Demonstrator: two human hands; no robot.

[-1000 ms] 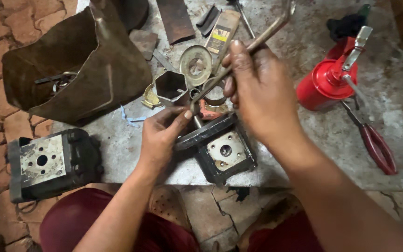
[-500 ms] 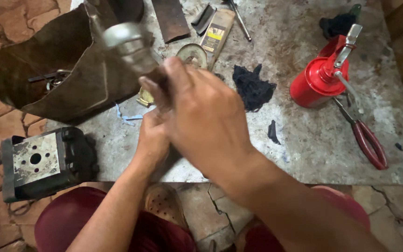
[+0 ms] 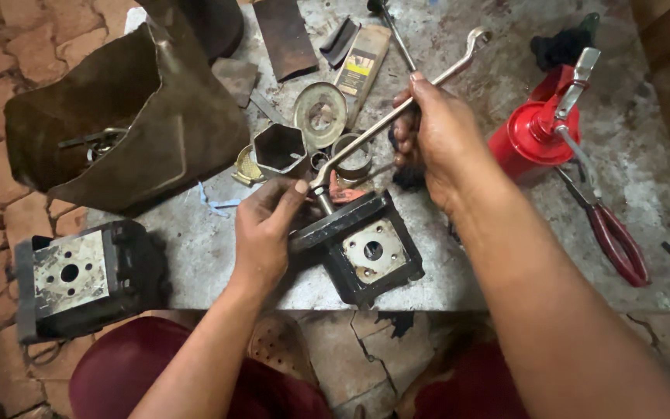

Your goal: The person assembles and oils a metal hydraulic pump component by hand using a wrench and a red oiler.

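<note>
From the head camera I see my right hand (image 3: pixel 436 136) wrapped tight around the shaft of a long metal wrench (image 3: pixel 397 109). The far end of the wrench points up and away, over the table. Its near end sits down on a small bolt on top of the black metal block (image 3: pixel 370 248). My left hand (image 3: pixel 265 225) is right beside that end, with the thumb and fingers pinched by the wrench head and resting on the block's dark edge. I cannot tell if they hold the bolt or just steady it.

The block sits near the front edge of the grey table (image 3: pixel 195 248), tipped a little, with one corner close to the edge.

I think the wrench could slip off the bolt if I push hard, because its head sits at a slant. Then my left fingers, so close by, could get hit. The block could also slide or tip off the table, since only my left hand keeps it down.

The red oil can (image 3: pixel 533 136) stands just beside my right wrist. A big swing could knock it over. The red-handled pliers (image 3: pixel 614 240) lie near it.
</note>
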